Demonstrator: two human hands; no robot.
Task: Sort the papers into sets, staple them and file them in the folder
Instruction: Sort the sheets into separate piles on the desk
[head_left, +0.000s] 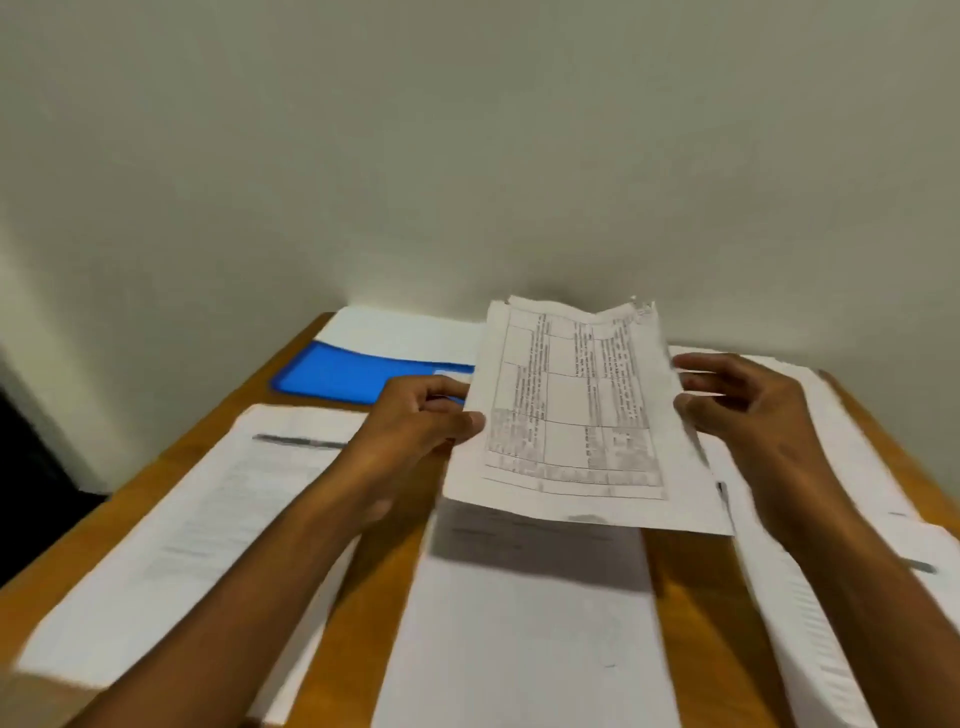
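Observation:
A printed sheet with a table (571, 415) is lifted above the wooden table. My left hand (421, 421) pinches its left edge between thumb and fingers. My right hand (737, 400) is at its right edge, with fingers spread behind the paper; whether it grips is unclear. Under the sheet lies a white paper stack (519, 623). Another stack (182, 519) lies to the left and a third (831, 571) to the right. A blue folder (343, 371) lies open at the back left, with a white page (395, 332) in it.
The wooden table (363, 613) shows between the stacks. It stands against a pale wall (467, 156). Its left edge drops to a dark floor area (31, 467). The picture is blurred by motion.

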